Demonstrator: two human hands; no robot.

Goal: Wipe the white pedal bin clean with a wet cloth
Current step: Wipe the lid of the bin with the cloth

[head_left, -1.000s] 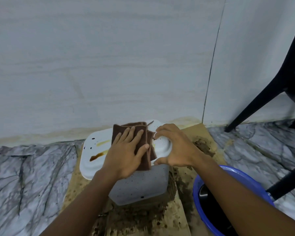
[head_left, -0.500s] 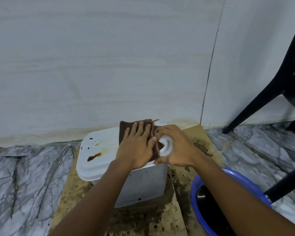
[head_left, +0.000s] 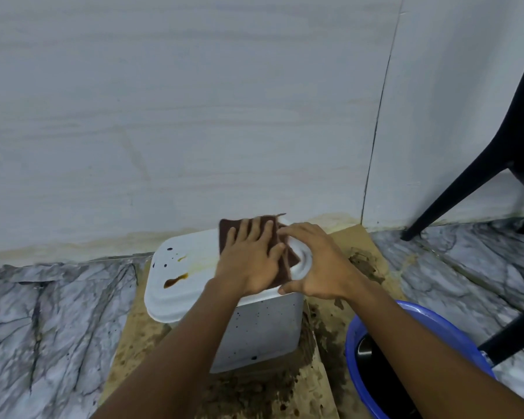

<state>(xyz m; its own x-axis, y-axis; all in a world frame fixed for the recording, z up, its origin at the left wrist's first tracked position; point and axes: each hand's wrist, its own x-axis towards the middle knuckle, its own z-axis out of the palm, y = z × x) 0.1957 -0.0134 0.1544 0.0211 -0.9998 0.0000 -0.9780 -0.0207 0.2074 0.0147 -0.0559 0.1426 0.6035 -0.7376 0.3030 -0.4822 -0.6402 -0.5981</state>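
Note:
The white pedal bin (head_left: 263,331) stands on stained cardboard against the wall. Its white lid (head_left: 191,261) carries a brown streak and dark spots on its left half. A brown cloth (head_left: 227,229) lies on the lid's right half. My left hand (head_left: 250,258) presses flat on the cloth, fingers spread and pointing at the wall. My right hand (head_left: 318,261) grips the lid's right end, thumb at the near edge, fingers over the raised oval handle. Small dark specks dot the bin's front wall.
A blue bucket (head_left: 353,337) of dark water sits just right of the bin, under my right forearm. Black chair legs (head_left: 454,192) stand at the right. The soiled cardboard sheet (head_left: 139,331) lies on a marble floor (head_left: 43,316). The pale wall is directly behind the bin.
My left hand has slid the cloth away from me, toward the wall and slightly right across the lid. My right hand has kept its hold on the lid's right end.

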